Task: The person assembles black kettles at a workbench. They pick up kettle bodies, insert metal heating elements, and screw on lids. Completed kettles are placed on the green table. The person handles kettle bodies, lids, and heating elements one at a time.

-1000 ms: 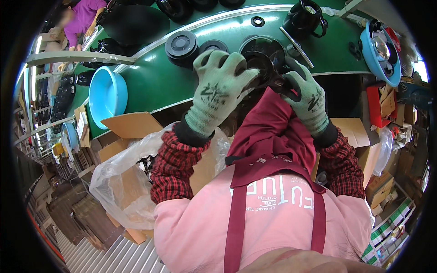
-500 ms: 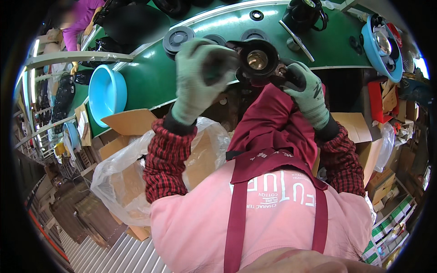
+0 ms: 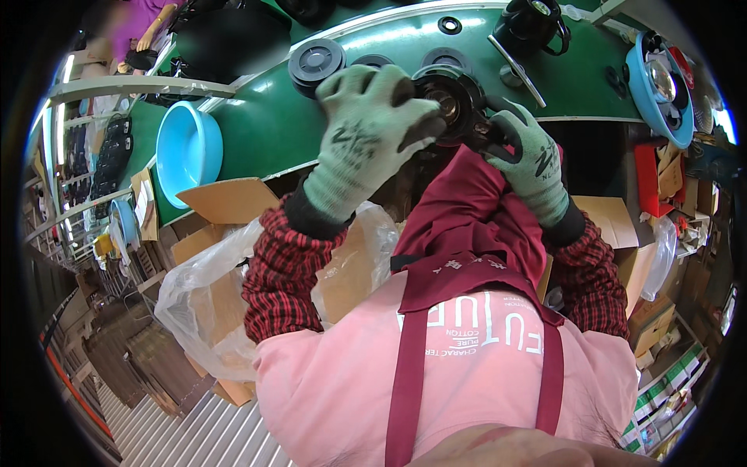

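A black jug-like vessel (image 3: 460, 93) with a round opening is held in front of me at the table's near edge. My right hand (image 3: 523, 148), in a green and dark grey work glove, is closed round its handle-like part on the right. My left hand (image 3: 377, 117), gloved the same way, bends over the vessel's left side, with fingertips at the rim and opening. Whether a small part sits between those fingertips is hidden. Just beyond lie black ribbed discs: one stack (image 3: 317, 61) by my left hand, another disc (image 3: 448, 58) behind the vessel.
On the green table (image 3: 264, 117) stand a black jug with a handle (image 3: 532, 25), a metal bar tool (image 3: 517, 71) and a small black ring (image 3: 450, 26). Blue basins stand left (image 3: 189, 152) and right (image 3: 661, 93). A plastic-lined carton (image 3: 214, 311) is beside me. Another person (image 3: 148, 23) works far left.
My left hand has moved right and turned, bringing its fingers onto the vessel's rim and opening. The vessel has tilted and shifted slightly right. My right hand keeps its hold.
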A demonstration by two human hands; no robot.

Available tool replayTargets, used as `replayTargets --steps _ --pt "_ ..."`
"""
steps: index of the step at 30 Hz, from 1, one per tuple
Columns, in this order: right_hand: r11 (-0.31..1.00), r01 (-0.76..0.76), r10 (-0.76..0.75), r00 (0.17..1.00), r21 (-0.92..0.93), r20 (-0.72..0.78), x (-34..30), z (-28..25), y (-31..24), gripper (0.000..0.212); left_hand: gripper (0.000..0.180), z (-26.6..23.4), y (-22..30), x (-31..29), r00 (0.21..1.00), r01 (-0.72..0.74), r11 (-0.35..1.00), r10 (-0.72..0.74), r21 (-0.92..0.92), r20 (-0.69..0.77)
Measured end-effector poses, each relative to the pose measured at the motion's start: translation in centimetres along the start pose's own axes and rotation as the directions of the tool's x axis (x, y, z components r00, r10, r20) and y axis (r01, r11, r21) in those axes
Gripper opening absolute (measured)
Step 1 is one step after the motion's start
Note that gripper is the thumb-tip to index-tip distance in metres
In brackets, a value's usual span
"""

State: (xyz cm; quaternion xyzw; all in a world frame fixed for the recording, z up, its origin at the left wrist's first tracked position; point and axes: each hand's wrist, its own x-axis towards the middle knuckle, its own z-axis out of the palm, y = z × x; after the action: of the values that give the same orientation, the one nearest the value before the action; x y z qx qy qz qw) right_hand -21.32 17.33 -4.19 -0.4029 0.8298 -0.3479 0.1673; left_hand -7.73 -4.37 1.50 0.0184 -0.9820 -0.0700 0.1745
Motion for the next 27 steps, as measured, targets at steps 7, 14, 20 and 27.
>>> replayTargets --steps 7,14,20,27 --pt "0.983 0.145 -0.148 0.989 -0.112 -0.015 -0.2 1.3 0.7 0.046 0.026 1.5 0.2 0.8 0.974 -0.111 0.994 0.111 -0.011 0.196" --pt "0.968 0.083 -0.071 0.996 0.236 -0.058 -1.1 1.7 2.5 0.045 0.032 1.1 0.3 -1.3 0.932 0.242 0.815 -0.346 -0.527 -0.107" --pt "0.894 -0.064 0.072 0.997 0.443 -0.001 -1.8 1.6 2.9 0.045 0.020 -0.5 -4.1 -6.4 0.857 0.485 0.874 -0.477 -0.008 -0.195" --pt "0.982 0.030 -0.039 0.998 0.186 0.043 -1.4 1.1 -0.7 0.041 0.028 0.4 1.5 -0.7 0.969 0.230 0.973 -0.229 0.000 -0.094"
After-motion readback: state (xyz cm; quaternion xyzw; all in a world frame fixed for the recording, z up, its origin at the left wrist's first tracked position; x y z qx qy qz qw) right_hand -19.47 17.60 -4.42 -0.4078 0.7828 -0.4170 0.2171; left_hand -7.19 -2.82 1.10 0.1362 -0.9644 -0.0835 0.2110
